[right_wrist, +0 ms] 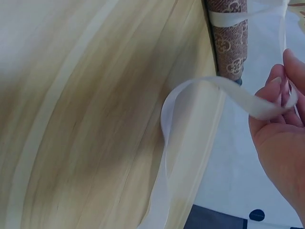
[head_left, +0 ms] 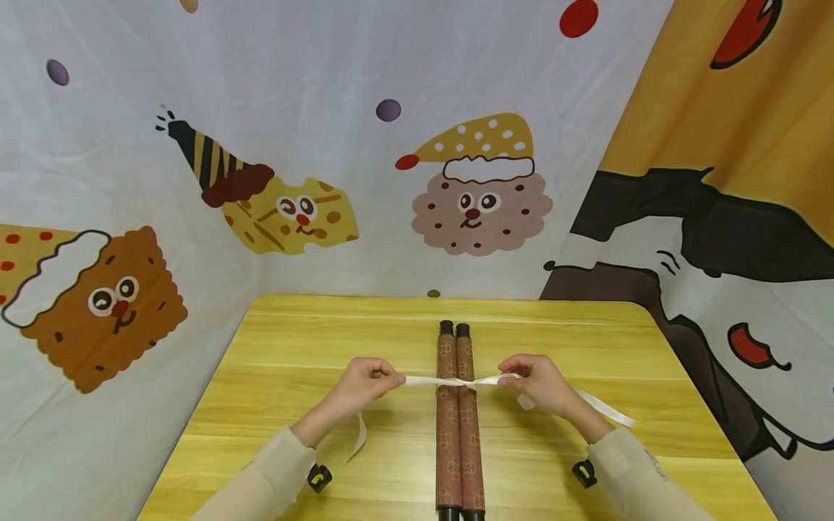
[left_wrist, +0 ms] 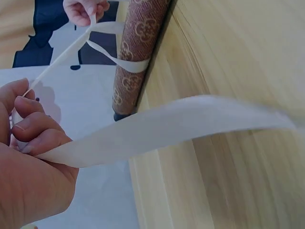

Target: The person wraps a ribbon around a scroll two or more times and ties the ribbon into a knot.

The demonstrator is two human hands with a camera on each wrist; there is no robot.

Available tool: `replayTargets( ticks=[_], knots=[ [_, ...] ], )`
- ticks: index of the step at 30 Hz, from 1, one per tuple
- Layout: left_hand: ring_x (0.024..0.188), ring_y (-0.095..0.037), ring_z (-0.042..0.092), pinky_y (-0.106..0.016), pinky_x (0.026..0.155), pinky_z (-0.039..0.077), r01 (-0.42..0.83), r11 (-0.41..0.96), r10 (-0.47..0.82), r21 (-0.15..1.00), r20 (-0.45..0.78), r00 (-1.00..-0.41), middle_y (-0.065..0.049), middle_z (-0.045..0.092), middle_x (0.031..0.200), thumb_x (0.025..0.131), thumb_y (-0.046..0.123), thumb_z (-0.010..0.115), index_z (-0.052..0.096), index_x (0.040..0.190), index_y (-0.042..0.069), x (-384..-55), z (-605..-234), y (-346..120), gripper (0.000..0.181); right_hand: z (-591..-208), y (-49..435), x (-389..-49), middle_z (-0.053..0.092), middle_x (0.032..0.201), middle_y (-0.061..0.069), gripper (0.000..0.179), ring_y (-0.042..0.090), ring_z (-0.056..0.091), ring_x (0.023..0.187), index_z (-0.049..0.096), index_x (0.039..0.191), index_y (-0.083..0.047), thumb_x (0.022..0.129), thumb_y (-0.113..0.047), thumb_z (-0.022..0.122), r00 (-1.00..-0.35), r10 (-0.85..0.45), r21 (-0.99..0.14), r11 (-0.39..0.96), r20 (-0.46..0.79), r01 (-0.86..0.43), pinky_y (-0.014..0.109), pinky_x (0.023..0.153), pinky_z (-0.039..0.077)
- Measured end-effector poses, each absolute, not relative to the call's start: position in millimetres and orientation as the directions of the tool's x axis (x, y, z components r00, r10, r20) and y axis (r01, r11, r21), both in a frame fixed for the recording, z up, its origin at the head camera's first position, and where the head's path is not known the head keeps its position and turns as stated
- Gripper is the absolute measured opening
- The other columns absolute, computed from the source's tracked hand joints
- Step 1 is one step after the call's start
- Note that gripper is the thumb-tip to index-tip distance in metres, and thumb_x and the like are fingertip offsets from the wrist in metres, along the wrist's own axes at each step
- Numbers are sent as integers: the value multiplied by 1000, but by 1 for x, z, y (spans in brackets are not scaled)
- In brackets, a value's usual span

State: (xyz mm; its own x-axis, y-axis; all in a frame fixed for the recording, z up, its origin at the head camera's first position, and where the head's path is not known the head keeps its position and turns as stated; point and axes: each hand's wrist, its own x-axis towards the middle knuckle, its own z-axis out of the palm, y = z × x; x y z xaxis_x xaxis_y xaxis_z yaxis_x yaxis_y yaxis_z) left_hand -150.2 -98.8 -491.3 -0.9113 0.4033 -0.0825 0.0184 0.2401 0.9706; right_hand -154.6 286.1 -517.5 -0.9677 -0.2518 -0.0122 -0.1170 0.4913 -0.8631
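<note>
Two reddish-brown patterned scrolls [head_left: 448, 434] with black end knobs lie side by side, lengthwise on the table. A white ribbon [head_left: 423, 380] wraps around both and crosses on top of them. To the left of the scrolls, my left hand [head_left: 368, 380] pinches one end of the ribbon, stretched fairly straight; its loose tail [left_wrist: 167, 126] trails off past the palm. On the other side my right hand [head_left: 537, 383] pinches the opposite end, and that tail [right_wrist: 167, 114] curls down over the wood. In the left wrist view the ribbon strands meet above the scroll.
The yellow wood-grain table [head_left: 293, 333] carries the scrolls. Behind and beside it hangs a white cloth [head_left: 313, 87] printed with cartoon cookies and cheese. An orange, black and white cartoon panel [head_left: 736, 217] stands at the right. Small black devices sit near each sleeve.
</note>
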Motion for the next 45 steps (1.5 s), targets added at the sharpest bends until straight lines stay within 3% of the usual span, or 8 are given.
replayTargets(
  ticks=[7, 12, 23, 30, 37, 45],
  knots=[
    [60, -10, 39, -24, 56, 37, -5, 308, 372, 952, -125, -920, 2, 53, 65, 98, 25, 77, 76, 94, 3, -153, -499, -116, 22, -518, 303, -153, 75, 95, 6, 25, 21, 68, 84, 75, 109, 6, 92, -11, 81, -971, -238, -857, 502, -9, -115, 29, 69, 57],
    [63, -12, 43, -25, 58, 40, 2, 359, 370, 933, -141, -918, -5, 59, 69, 98, 25, 76, 76, 94, 1, -155, -507, -133, 24, -518, 317, -150, 74, 95, 7, 25, 34, 67, 86, 76, 109, 4, 92, -14, 81, -975, -221, -860, 501, -23, -93, 34, 68, 58],
    [65, -11, 43, -23, 57, 39, -67, 389, 322, 919, -204, -924, -13, 67, 80, 99, 22, 75, 74, 96, -5, -150, -517, -153, 28, -520, 345, -147, 75, 94, 6, 26, 40, 68, 88, 76, 110, 4, 93, -15, 81, -981, -188, -848, 526, -39, -67, 37, 72, 60],
    [64, -12, 40, -23, 55, 36, -98, 417, 310, 904, -243, -919, -7, 65, 80, 99, 25, 75, 75, 94, 0, -147, -523, -157, 26, -523, 360, -143, 74, 93, 7, 25, 28, 68, 84, 75, 109, 5, 93, -13, 81, -987, -158, -825, 562, -29, -65, 33, 71, 59],
    [61, -10, 39, -22, 54, 34, -75, 416, 339, 906, -231, -912, -6, 60, 73, 102, 19, 70, 72, 95, -5, -150, -530, -159, 25, -529, 370, -140, 74, 92, 8, 26, 23, 67, 83, 74, 108, 7, 92, -12, 81, -989, -144, -832, 552, -36, -50, 28, 69, 57],
    [66, -14, 48, -24, 56, 40, -28, 446, 351, 894, -204, -914, -14, 64, 78, 102, 15, 70, 73, 94, -4, -159, -539, -165, 21, -535, 370, -136, 73, 91, 9, 18, 28, 67, 81, 76, 104, 2, 93, -11, 80, -988, -146, -844, 536, -58, -30, 33, 68, 58]
  ],
)
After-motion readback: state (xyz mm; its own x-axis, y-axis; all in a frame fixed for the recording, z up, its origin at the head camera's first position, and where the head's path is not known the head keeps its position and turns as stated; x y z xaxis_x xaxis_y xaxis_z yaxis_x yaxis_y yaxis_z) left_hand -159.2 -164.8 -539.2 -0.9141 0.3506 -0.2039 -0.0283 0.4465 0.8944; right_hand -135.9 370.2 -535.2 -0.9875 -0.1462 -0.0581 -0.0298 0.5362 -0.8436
